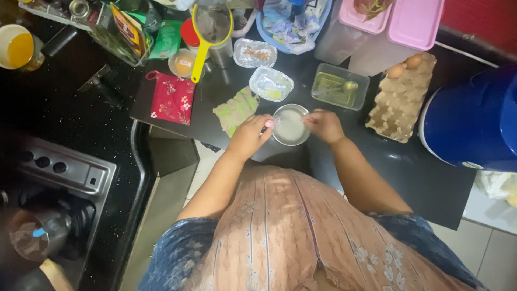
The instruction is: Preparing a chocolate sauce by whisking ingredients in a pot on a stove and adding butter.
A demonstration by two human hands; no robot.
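Seen from above, a person in a peach patterned garment stands at a black bench [431, 178]. Both forearms reach forward to a small round metal bowl [291, 125] holding a pale, whitish liquid, set near the front edge of the bench.

The left hand [250, 134] rests against the bowl's left rim, fingers curled narrowly around something small and pinkish at the fingertips; what it is cannot be told. The right hand [325, 125] sits at the bowl's right rim, fingers pinched together over the edge, perhaps on a thin utensil that is too blurred to tell. The bowl lies directly between the two hands, touching or nearly touching both.

Just left of the bowl lies a crumpled green cloth [236, 110], and further left a red floral pot holder [172, 99]. Beyond the bowl stand two foil trays [271, 83], a clear plastic container [340, 86] with a spoon inside, and a yellow-handled strainer [211, 29]. To the right sits a cardboard egg tray [401, 99] with two eggs, then a large blue container [474, 124]. A stove [59, 178] stands at far left.
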